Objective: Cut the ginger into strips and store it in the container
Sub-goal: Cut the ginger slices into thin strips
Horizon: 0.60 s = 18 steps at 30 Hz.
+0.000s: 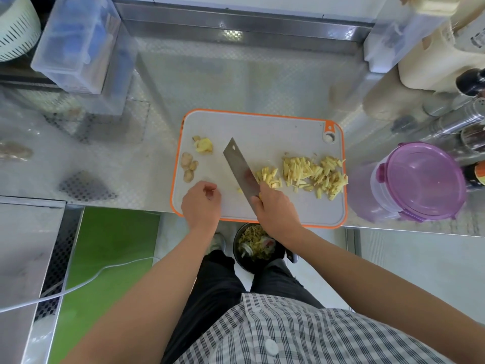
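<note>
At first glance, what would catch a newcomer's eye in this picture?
The cleaver, gripped by the right hand, slants across the orange-rimmed board, with a heap of yellow ginger strips to its right. Uncut ginger pieces sit near the board's left edge, beyond the left hand. A purple-lidded container stands right of the board.

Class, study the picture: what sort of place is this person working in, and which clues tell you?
Probably a kitchen, perhaps a commercial one: a steel counter, a cutting board with ginger strips, and a knife in the right hand.
</note>
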Each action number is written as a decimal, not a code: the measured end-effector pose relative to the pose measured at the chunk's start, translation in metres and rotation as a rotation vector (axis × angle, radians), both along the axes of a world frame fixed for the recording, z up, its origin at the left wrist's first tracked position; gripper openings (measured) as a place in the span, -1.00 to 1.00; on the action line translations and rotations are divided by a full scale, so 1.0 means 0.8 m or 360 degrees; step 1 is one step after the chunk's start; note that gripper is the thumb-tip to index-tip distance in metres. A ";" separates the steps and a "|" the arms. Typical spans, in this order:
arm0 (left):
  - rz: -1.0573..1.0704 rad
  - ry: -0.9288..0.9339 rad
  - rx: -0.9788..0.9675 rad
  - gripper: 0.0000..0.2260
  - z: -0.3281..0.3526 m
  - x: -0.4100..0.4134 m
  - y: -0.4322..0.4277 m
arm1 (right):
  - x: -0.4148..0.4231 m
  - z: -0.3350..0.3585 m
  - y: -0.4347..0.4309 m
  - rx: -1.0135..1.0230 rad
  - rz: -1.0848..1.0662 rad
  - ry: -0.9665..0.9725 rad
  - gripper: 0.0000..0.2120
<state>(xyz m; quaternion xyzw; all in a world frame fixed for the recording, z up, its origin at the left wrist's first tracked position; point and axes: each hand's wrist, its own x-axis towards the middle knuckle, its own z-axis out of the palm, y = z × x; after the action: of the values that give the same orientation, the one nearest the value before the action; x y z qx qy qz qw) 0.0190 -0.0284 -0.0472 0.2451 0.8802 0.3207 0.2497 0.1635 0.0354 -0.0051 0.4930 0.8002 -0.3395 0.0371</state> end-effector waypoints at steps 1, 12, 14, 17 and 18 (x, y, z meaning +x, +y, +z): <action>-0.0019 0.0000 -0.0001 -0.92 -0.001 0.001 -0.001 | -0.002 0.001 -0.001 0.0007 0.0014 -0.0018 -0.87; -0.0258 0.0066 -0.0177 -0.91 0.004 0.023 0.023 | 0.008 0.012 0.011 0.0182 0.0356 -0.0230 -0.94; -0.0234 0.0073 -0.0199 -0.92 0.005 0.025 0.027 | 0.005 0.008 0.008 0.0197 0.0400 -0.0250 -0.92; -0.0213 0.0073 -0.0222 -0.90 0.006 0.029 0.029 | 0.000 -0.001 0.005 0.0212 0.0402 -0.0297 -0.91; -0.0204 0.0071 -0.0232 -0.89 0.007 0.029 0.029 | -0.002 -0.003 0.004 0.0217 0.0404 -0.0325 -0.95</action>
<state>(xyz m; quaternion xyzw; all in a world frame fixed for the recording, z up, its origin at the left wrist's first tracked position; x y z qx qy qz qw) 0.0424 -0.0052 -0.0419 0.2893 0.8890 0.2336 0.2673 0.1615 0.0388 -0.0077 0.4213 0.8693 -0.2251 0.1271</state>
